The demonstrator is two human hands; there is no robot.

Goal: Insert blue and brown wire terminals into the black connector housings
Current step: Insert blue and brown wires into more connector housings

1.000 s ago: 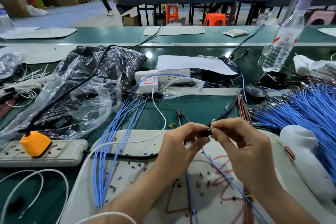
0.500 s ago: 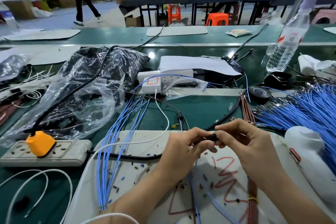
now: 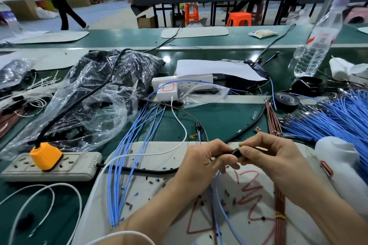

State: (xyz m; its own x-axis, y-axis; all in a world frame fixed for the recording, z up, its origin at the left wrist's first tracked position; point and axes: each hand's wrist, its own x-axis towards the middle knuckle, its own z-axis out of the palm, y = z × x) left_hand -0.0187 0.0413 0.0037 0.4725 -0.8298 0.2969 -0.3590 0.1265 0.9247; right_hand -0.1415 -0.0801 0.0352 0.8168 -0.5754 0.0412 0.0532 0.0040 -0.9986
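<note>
1. Hands: L hand [image 3: 201,165] and R hand [image 3: 276,157] now meet tip to tip over the white mat [image 3: 143,157]. 1 s ago a small gap showed betw. them.
2. Black connector housing [image 3: 236,152] is pinched betw. the two, held up off the mat. Only a short black stub shows, less of it than before.
3. L fingers [image 3: 223,157] are clenched on the housing's L end. R thumb + forefinger clamp the other end. Neither hand has let go.
4. Blue wire [image 3: 223,207]: 1 s ago it ran from the housing diagonally toward lower R. Now it drops almost straight down from under L hand across the mat, so the assy has been turned or fed inward.
5. Meaning (my read): a terminal push-in stroke is at or near its end. The cavity and terminal are hidden by the fingertips, so can't tell if it's seated. A light tug check would settle it.
6. Stock unchanged on the bench [image 3: 219,123]: blue wire pile [image 3: 338,119] at far R, brown wire bundle [image 3: 279,211] by R forearm.
7. Fan of blue leads [image 3: 127,165] lies L of the hands. Can't tell whether those are fitted. Prob. many more units to go.
</note>
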